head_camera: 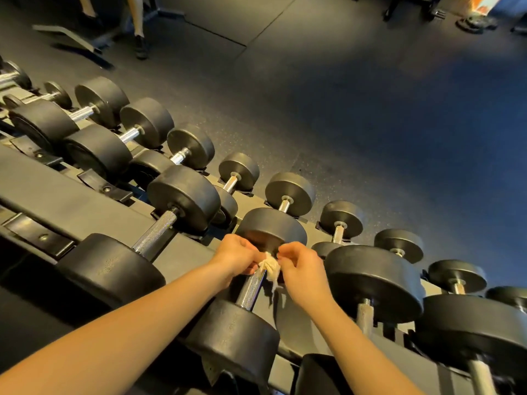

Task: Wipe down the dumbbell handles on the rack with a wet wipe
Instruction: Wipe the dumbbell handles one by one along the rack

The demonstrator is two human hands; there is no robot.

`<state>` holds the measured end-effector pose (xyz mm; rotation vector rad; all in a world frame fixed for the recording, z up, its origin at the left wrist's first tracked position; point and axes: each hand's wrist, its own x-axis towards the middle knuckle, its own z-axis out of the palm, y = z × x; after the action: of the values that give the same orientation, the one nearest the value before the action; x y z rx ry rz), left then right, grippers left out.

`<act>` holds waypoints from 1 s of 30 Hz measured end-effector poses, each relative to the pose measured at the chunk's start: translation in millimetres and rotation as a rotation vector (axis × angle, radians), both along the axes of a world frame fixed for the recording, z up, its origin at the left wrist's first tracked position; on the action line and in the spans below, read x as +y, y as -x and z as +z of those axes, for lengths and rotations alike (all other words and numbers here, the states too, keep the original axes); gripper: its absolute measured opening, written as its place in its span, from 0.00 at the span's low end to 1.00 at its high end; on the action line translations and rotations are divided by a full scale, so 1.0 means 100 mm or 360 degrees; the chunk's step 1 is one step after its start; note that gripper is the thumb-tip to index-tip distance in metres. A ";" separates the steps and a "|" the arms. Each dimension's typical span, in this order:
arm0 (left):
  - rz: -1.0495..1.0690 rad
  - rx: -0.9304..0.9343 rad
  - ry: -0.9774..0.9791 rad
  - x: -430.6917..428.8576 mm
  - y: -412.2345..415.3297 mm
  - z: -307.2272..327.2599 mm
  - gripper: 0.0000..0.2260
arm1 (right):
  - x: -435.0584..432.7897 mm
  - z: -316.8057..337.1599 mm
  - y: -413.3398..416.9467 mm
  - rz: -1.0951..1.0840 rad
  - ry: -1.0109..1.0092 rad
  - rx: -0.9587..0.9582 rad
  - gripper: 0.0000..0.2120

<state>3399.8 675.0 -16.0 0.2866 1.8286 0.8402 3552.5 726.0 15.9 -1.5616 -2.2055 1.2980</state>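
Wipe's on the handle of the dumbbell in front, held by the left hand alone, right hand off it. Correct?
No. The head view shows the right hand pinching the wipe too, opposite the left hand. The wipe is on the handle of the dumbbell in front, as you said.

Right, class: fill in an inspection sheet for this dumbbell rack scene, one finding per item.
Surface: dark rack, two tiers of black dumbbells.
Job's things: white wet wipe bunched on the knurled handle of a front dumbbell.
Clutter: weight plates on the far floor.
Grips: left grip and right grip, bare hands, both pinch the wipe.
Cables: nothing seen.
Surroundings: dark rubber floor; a person's legs far left.
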 end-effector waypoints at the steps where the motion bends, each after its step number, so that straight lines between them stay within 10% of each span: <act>1: 0.0040 0.0055 0.0016 -0.01 0.00 -0.03 0.04 | 0.05 0.04 -0.03 0.0048 -0.0233 -0.0051 0.09; 5: 0.0181 0.0214 0.0066 -0.02 0.02 -0.08 0.07 | 0.39 0.16 0.07 0.0227 -0.0792 -0.0004 0.07; 19: -0.0671 0.0758 0.0155 0.11 -0.11 -0.13 0.11 | 0.67 -0.54 0.43 0.0281 -0.0533 0.0222 0.14; 21: -0.0619 0.0541 0.0177 0.10 -0.03 -0.16 0.12 | 0.67 -0.56 0.43 0.0276 -0.0537 0.0230 0.13; 26: 0.0051 -0.1074 0.0057 -0.06 0.09 -0.18 0.17 | 0.69 -0.60 0.43 0.0262 -0.0573 0.0257 0.16; 30: -0.0248 -0.0769 0.0104 -0.01 0.11 -0.18 0.16 | 0.69 -0.63 0.42 0.0243 -0.0581 0.0267 0.14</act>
<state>3389.0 673.6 -34.5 0.1630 1.3606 0.6700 3510.5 794.5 -47.3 -1.1313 -2.3253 0.9480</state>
